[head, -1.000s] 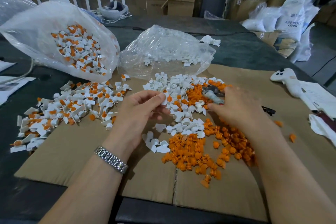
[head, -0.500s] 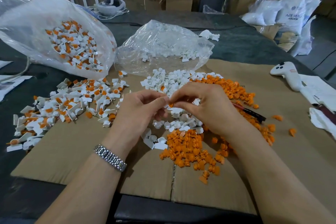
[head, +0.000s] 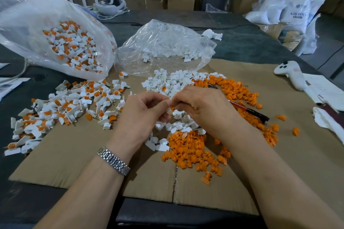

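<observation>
R hand (head: 204, 109) closer; bag (head: 28, 29) w/ orange-white pcs (head: 74, 48)

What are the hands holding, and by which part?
The right hand pinches a small orange plug by its upper end. The left hand pinches a white piece, mostly hidden.

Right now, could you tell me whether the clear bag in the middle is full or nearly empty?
Nearly empty: the clear bag sags flat, with only a few white pieces inside.
</observation>
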Available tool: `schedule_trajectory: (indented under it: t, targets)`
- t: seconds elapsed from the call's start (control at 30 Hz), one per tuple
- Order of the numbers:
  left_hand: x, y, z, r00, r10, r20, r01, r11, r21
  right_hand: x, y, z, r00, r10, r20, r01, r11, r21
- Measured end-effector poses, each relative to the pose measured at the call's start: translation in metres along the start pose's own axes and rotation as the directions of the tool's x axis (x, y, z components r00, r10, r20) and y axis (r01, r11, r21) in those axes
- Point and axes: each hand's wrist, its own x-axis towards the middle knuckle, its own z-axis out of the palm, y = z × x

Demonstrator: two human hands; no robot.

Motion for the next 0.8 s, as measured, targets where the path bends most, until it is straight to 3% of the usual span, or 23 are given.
schedule_trajectory:
  t: [0.23, 0.37, 0.43, 0.53, 0.63, 0.73, 0.8]
  targets:
    - [-0.001, 0.000, 0.003, 0.999, 0.019, -0.043, -0.017, 0.999, 0.042, -0.001, 0.004, 0.006, 0.999, -0.002, -0.039, 0.003, 1.000, 0.011]
    - [0.005, -0.007, -0.001, 0.957, 0.133, -0.257, -0.052, 0.953, 0.298, -0.006, 0.023, -0.006, 0.944, 0.284, -0.166, -0.239, 0.939, 0.249]
    - [0.010, -0.011, -0.012, 0.889, 0.232, -0.394, -0.015, 0.876, 0.482, -0.012, 0.037, -0.015, 0.890, 0.385, -0.245, -0.335, 0.916, 0.222]
    - [0.012, -0.014, -0.025, 0.835, 0.272, -0.478, 0.095, 0.785, 0.612, -0.016, 0.051, -0.024, 0.855, 0.487, -0.178, -0.474, 0.873, 0.112]
    - [0.008, -0.010, -0.026, 0.882, 0.305, -0.360, -0.002, 0.766, 0.642, -0.021, 0.058, -0.028, 0.871, 0.489, -0.032, -0.484, 0.868, 0.108]
    - [0.000, 0.002, -0.022, 0.986, 0.167, -0.017, -0.139, 0.873, 0.467, -0.026, 0.061, -0.037, 0.870, 0.457, 0.186, -0.483, 0.866, 0.131]
    - [-0.002, 0.005, -0.023, 0.975, 0.073, 0.208, -0.161, 0.879, 0.448, -0.029, 0.061, -0.039, 0.853, 0.432, 0.293, -0.471, 0.879, 0.073]
